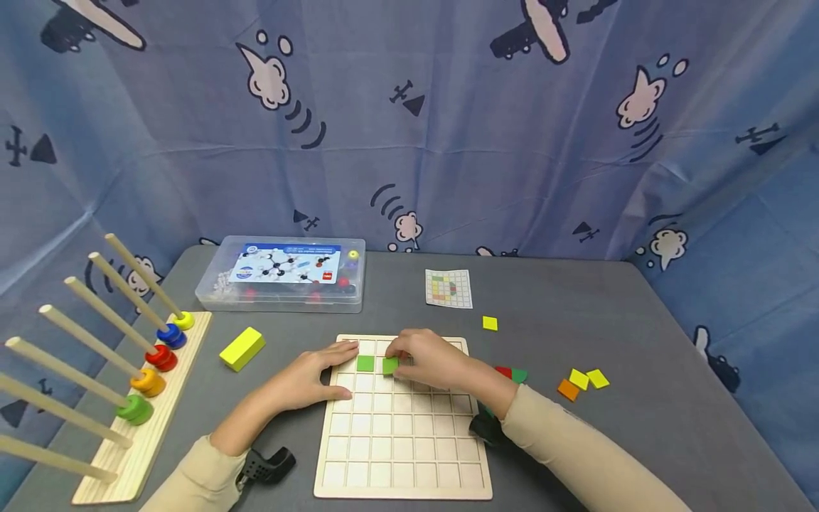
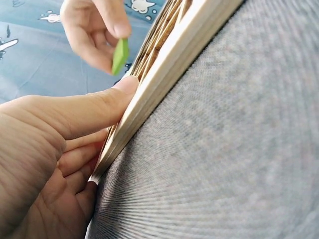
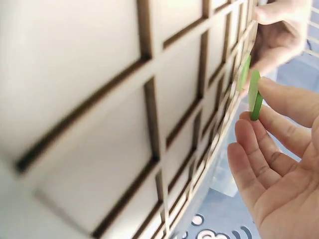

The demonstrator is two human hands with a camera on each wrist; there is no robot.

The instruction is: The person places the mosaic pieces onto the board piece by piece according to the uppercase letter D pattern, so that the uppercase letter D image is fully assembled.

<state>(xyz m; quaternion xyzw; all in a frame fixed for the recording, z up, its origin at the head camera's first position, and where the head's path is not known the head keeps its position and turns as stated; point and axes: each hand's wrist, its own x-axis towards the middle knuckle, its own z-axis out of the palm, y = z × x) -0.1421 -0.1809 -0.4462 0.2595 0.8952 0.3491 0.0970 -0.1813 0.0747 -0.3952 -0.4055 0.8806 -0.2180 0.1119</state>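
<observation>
A pale wooden grid board point(image 1: 403, 450) lies flat, with one green square tile point(image 1: 365, 363) in a cell near its upper left. My right hand point(image 1: 435, 360) reaches over the upper part of the board and pinches a second green tile point(image 1: 390, 366) between thumb and fingertips. In the right wrist view that held tile point(image 3: 255, 95) stands on edge, close over the grid. My left hand point(image 1: 313, 378) rests at the board's left edge, thumb and fingers spread apart. In the left wrist view its thumb point(image 2: 99, 110) presses against the rim.
A yellow block point(image 1: 242, 349) and a wooden peg stand point(image 1: 153, 398) with coloured rings are left. Behind stand a clear plastic case point(image 1: 281, 299) and a printed grid card point(image 1: 448, 289). Loose tiles lie right, including yellow point(image 1: 490, 323), orange point(image 1: 567, 390) and red point(image 1: 503, 371) ones.
</observation>
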